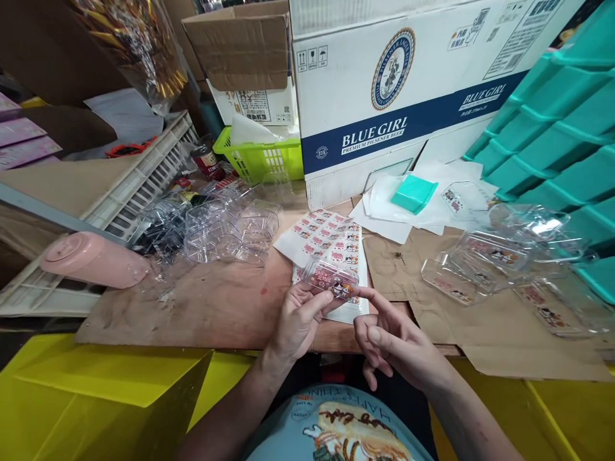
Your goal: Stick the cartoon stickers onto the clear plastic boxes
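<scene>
My left hand (298, 315) grips a small clear plastic box (319, 272) by its near left side, thumb on top. A pink sticker with cartoon cats (341, 288) lies on the box's face. At the box's right edge, the index finger of my right hand (391, 336) touches or nearly touches the sticker; its other fingers are loosely curled and hold nothing. Beneath the box lie sheets of the same stickers (331, 237) on the wooden table (230, 307).
Clear plastic boxes (230, 227) are piled at left beside a pink bottle (96, 259). Stickered clear boxes (500, 256) lie at right on cardboard. Behind stand a white carton (346, 77), a green basket (264, 160) and teal bins (557, 128).
</scene>
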### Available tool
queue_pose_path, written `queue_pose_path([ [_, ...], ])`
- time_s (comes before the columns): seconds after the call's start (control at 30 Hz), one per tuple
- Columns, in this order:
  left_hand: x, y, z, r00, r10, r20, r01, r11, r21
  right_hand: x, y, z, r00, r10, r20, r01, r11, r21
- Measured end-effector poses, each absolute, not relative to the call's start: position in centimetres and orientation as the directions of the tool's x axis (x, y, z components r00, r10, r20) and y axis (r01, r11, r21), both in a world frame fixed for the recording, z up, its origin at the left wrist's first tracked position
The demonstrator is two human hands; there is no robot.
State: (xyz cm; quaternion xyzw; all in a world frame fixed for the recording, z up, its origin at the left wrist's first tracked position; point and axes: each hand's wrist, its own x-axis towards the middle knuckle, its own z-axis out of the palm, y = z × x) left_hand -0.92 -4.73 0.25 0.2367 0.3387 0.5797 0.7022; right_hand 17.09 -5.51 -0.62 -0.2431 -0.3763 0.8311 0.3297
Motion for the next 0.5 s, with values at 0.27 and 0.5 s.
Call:
queue_pose_path([
  [0.27, -0.88, -4.76, 0.38, 0.089, 0.976, -0.199, -0.638, 0.209, 0.741, 16.64, -5.71, 0.24, -0.635, 0.753, -0.172, -0.328, -0.464, -0.823],
  [0.5, -1.13, -4.73, 0.45, 0.092, 0.978, -0.185, -0.680, 0.197, 0.706, 16.35, -5.91, 0.33, -0.609, 0.769, -0.193, -0.300, -0.448, -0.842],
])
